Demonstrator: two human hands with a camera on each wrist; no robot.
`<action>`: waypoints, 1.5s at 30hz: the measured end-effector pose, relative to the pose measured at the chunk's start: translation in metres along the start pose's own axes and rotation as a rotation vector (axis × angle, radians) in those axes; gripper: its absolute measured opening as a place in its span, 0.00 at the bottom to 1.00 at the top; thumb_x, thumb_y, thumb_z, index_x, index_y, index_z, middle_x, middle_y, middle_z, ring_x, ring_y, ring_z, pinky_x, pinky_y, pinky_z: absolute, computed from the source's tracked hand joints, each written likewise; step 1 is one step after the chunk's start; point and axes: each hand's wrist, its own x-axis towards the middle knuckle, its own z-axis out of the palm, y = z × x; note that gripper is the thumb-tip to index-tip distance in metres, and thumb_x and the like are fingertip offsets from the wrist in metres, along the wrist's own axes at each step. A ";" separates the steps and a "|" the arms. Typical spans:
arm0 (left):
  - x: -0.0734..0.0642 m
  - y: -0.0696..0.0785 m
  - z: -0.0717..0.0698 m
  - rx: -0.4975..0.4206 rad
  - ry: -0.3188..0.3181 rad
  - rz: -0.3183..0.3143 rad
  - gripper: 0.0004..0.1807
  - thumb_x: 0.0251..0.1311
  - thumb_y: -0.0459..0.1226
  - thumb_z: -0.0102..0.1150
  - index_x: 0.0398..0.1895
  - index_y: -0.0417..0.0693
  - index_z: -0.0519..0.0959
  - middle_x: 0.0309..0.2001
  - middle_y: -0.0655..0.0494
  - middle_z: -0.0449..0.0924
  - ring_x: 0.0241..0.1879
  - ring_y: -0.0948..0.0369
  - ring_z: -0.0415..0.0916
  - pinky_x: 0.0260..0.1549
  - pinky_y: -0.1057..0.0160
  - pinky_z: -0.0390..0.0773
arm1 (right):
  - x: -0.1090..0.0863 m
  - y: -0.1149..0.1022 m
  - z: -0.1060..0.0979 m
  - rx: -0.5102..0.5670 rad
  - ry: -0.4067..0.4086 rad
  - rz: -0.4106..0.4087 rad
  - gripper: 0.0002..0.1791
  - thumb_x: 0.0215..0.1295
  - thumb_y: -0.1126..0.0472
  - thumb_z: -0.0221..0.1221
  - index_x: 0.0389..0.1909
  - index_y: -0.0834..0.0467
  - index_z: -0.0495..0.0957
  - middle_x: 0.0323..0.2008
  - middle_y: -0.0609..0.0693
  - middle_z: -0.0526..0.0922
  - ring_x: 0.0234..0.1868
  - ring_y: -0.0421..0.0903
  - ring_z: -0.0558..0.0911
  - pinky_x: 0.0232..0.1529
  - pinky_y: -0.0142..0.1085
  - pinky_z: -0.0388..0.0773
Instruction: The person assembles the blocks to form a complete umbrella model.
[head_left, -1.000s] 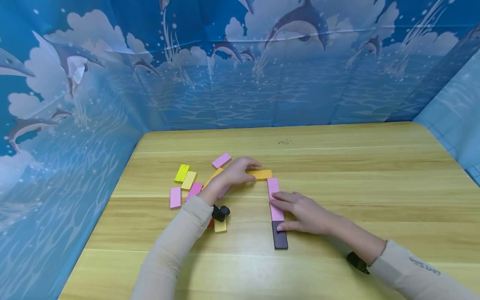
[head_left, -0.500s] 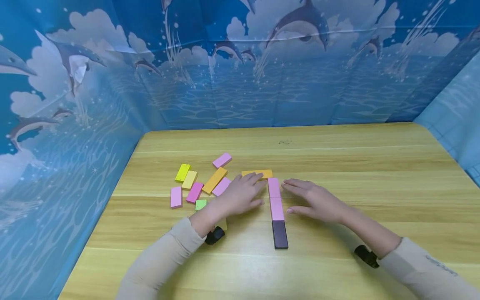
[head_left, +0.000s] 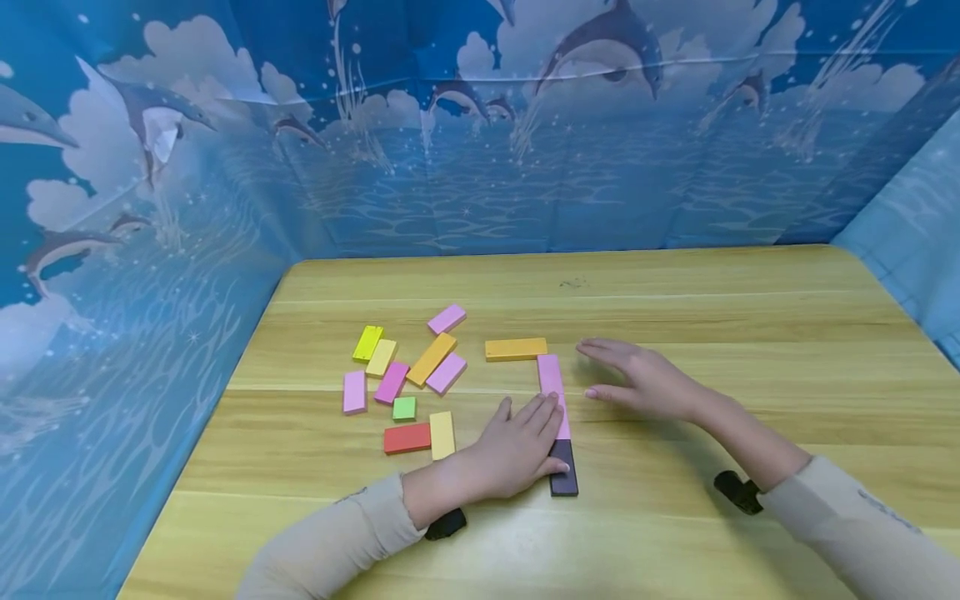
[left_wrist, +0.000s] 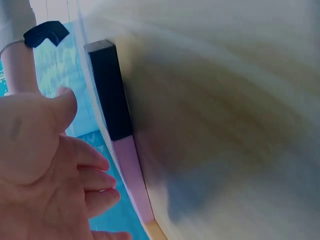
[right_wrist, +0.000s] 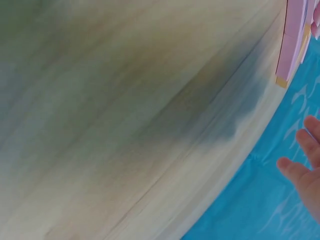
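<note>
Two pink blocks (head_left: 549, 371) and a dark purple block (head_left: 564, 484) lie end to end in a row down the table's middle. An orange block (head_left: 515, 350) meets the row's far end crosswise, forming a corner. My left hand (head_left: 513, 450) reaches over the row from the left, fingers straight and spread, thumb over the dark block; part of the pink is hidden beneath the fingertips. In the left wrist view the palm shows beside the dark block (left_wrist: 108, 92). To the row's right, my right hand (head_left: 648, 379) hovers with extended fingers, holding nothing.
Left of the row lie loose blocks: a red one (head_left: 407, 438), a cream one (head_left: 442, 435), a small green one (head_left: 404, 408), a magenta one (head_left: 392, 383), an orange one (head_left: 432, 359) and several others. A blue dolphin-print curtain (head_left: 480, 192) stands behind the table's back edge.
My left hand has moved from the crosswise orange block toward me and onto the row's near part. My right hand has let go of the row and drawn back to the right.
</note>
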 end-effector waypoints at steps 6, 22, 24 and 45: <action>0.003 0.005 0.005 0.018 -0.019 -0.009 0.39 0.68 0.59 0.28 0.72 0.43 0.51 0.73 0.49 0.46 0.71 0.56 0.43 0.62 0.45 0.55 | 0.012 0.005 -0.001 0.038 -0.013 0.017 0.33 0.62 0.50 0.59 0.62 0.67 0.66 0.61 0.64 0.68 0.62 0.61 0.67 0.57 0.55 0.64; 0.004 0.006 0.005 0.157 0.017 -0.015 0.40 0.64 0.62 0.33 0.71 0.45 0.56 0.71 0.49 0.51 0.69 0.57 0.51 0.60 0.48 0.60 | 0.079 0.002 -0.005 0.151 -0.062 -0.014 0.29 0.59 0.57 0.63 0.61 0.62 0.70 0.58 0.60 0.73 0.60 0.58 0.70 0.57 0.52 0.66; 0.004 0.007 0.006 0.170 0.015 -0.017 0.40 0.64 0.62 0.32 0.71 0.45 0.56 0.71 0.50 0.51 0.69 0.57 0.51 0.60 0.48 0.60 | 0.088 -0.001 -0.005 0.162 -0.081 -0.027 0.28 0.59 0.58 0.63 0.60 0.62 0.71 0.57 0.59 0.74 0.59 0.57 0.71 0.57 0.51 0.66; 0.003 0.011 0.011 0.190 0.004 -0.025 0.41 0.63 0.63 0.32 0.71 0.45 0.55 0.71 0.50 0.51 0.69 0.57 0.51 0.60 0.50 0.61 | 0.189 -0.031 0.025 0.207 -0.287 -0.210 0.22 0.57 0.70 0.61 0.55 0.65 0.75 0.51 0.58 0.79 0.50 0.56 0.78 0.53 0.47 0.72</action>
